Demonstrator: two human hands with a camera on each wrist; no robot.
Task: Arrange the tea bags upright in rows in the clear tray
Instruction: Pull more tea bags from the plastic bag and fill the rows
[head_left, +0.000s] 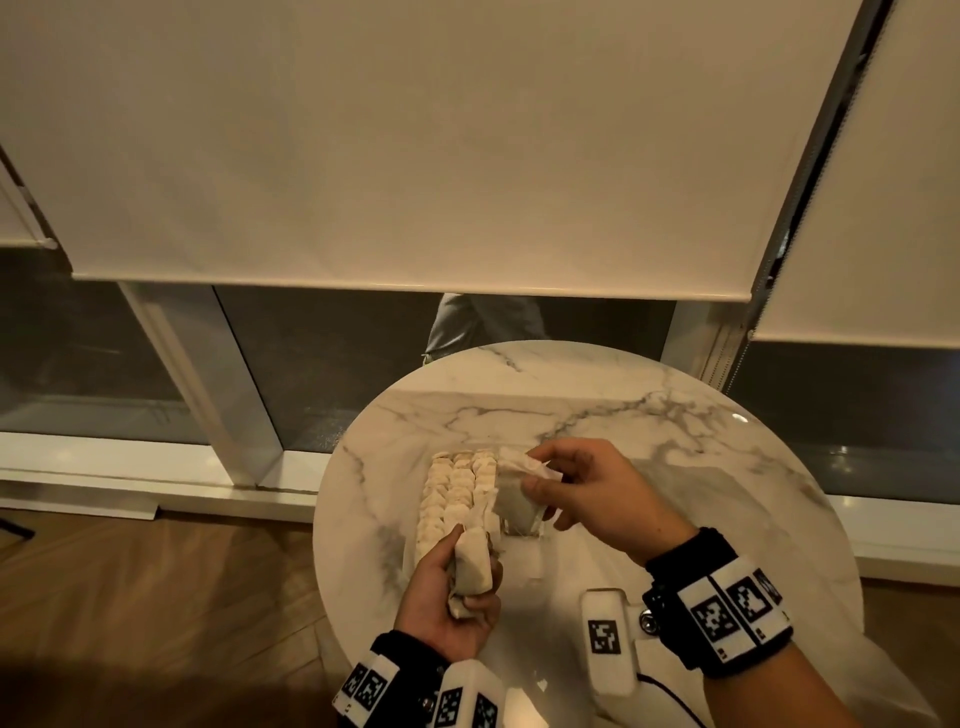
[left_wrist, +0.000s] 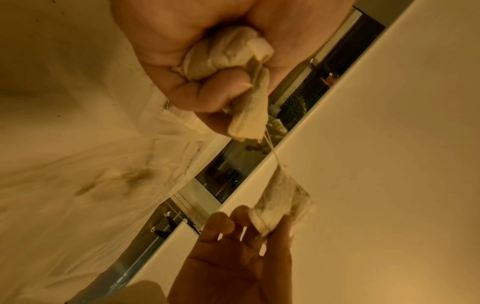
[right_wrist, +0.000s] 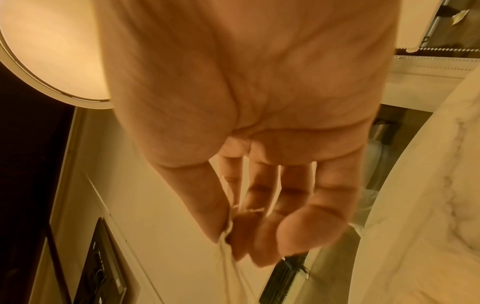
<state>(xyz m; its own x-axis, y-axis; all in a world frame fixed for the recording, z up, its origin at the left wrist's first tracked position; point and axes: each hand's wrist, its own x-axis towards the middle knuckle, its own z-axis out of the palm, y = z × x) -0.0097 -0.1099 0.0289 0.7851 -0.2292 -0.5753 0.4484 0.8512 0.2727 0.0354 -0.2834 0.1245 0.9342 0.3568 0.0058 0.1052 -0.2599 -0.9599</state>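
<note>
A clear tray (head_left: 530, 551) lies on the round marble table (head_left: 623, 415), with three rows of pale tea bags (head_left: 454, 493) standing upright in its left part. My left hand (head_left: 457, 597) grips a bunch of tea bags (head_left: 472, 569) at the tray's near-left corner; the same bunch (left_wrist: 226, 55) fills its fist in the left wrist view. My right hand (head_left: 540, 486) pinches a single tea bag (head_left: 514, 504) between thumb and fingers just above the tray's open right side. A thin string (left_wrist: 271, 146) runs between the held bags.
Behind the table are a low window sill, dark glass and lowered roller blinds (head_left: 415, 156). Wooden floor (head_left: 156, 597) lies to the left. The far and right parts of the tabletop carry nothing.
</note>
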